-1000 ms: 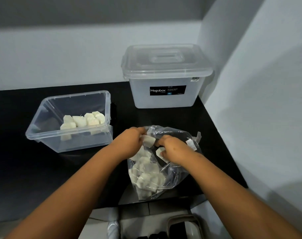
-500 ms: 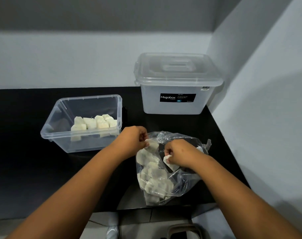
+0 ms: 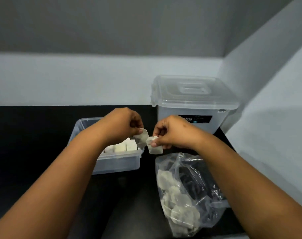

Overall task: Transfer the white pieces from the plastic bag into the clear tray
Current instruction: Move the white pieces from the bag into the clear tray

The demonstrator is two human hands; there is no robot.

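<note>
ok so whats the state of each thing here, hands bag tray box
left hand: pinches a white piece above the tray's right edge
right hand: pinches another white piece, between tray and bag
clear tray: open, white pieces lined up inside
plastic bag: mouth open, lying on the counter, many pieces left
lidded box: lid on

I count two hands up: my left hand (image 3: pixel 122 125) pinches one white piece (image 3: pixel 143 138), my right hand (image 3: pixel 172 131) pinches a second piece (image 3: pixel 154 147). Left of the plastic bag (image 3: pixel 195 190) sits one clear tray (image 3: pixel 115 163) with at least three pieces (image 3: pixel 120 147) showing. Behind the bag stands one lidded box (image 3: pixel 193 100). The bag's own heap (image 3: pixel 177 200) is too jumbled to number.
</note>
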